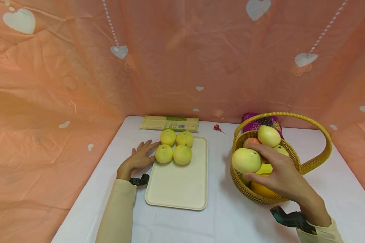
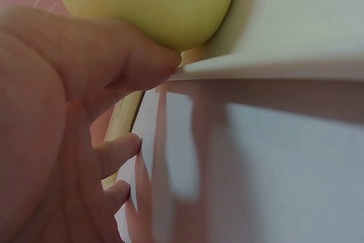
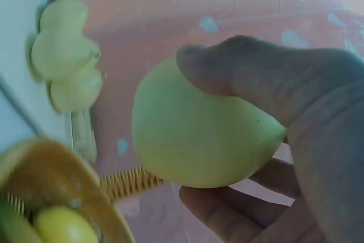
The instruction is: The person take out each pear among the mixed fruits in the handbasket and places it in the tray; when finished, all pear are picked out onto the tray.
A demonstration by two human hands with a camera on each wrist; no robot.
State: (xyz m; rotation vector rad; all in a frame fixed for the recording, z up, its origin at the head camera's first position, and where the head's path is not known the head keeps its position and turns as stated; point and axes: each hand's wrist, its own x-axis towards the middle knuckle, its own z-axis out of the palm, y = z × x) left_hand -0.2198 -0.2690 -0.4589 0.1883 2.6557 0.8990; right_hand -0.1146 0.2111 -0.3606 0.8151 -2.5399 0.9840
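Note:
In the head view my right hand (image 1: 283,173) grips a pale yellow-green, pear-like fruit (image 1: 246,161) over the left part of a wicker basket (image 1: 246,192). The right wrist view shows thumb and fingers curled round this fruit (image 3: 199,129), with the basket rim (image 3: 74,166) below left. Several similar fruits (image 1: 183,155) sit in two rows at the far left of a cream tray (image 1: 177,189). My left hand (image 1: 140,158) rests at the tray's left edge, fingers spread. In the left wrist view its thumb is against the tray rim, right by a fruit (image 2: 153,4).
The basket also holds a yellow-green fruit (image 1: 269,136), a reddish fruit (image 1: 251,141) and yellow fruit (image 1: 266,190); its tall handle (image 1: 319,158) arches over the right side. Behind are a purple packet (image 1: 250,125), a long beige packet (image 1: 168,123) and a small red-headed pick (image 1: 217,128).

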